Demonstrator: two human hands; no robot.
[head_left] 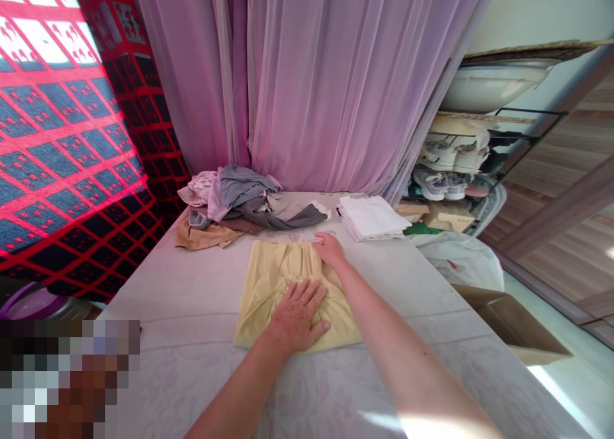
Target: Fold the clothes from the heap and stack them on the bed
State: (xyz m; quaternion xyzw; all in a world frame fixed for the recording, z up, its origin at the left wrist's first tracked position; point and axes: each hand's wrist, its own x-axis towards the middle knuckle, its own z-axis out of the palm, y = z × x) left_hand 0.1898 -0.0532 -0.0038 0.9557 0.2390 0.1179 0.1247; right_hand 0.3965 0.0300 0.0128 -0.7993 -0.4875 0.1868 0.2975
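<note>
Lying on the table (pixel 177 375) in front of the person, the yellow cloth (pixel 256 298) is spread in a roughly four-sided shape, gathered and creased around its middle. The left hand (pixel 297 314) rests palm down on its near middle part, its grip open and fingers apart. The right hand (pixel 330 249) touches the cloth's far right corner; whether its grip pinches the fabric, I cannot tell.

Beyond the yellow cloth, to the left, sits a loose heap of clothes (pixel 244 192) in grey, pink and brown. Beyond it to the right is a neat stack of white cloths (pixel 371 216), apart from the heap. A purple curtain (pixel 311 93) hangs behind the table. On the right stand a rack (pixel 532 146) holding shoes (pixel 439 184) and a white basin (pixel 494 87), and, lower down, an open cardboard box (pixel 508 320). A red-and-black patterned cloth (pixel 129 138) hangs on the left.
</note>
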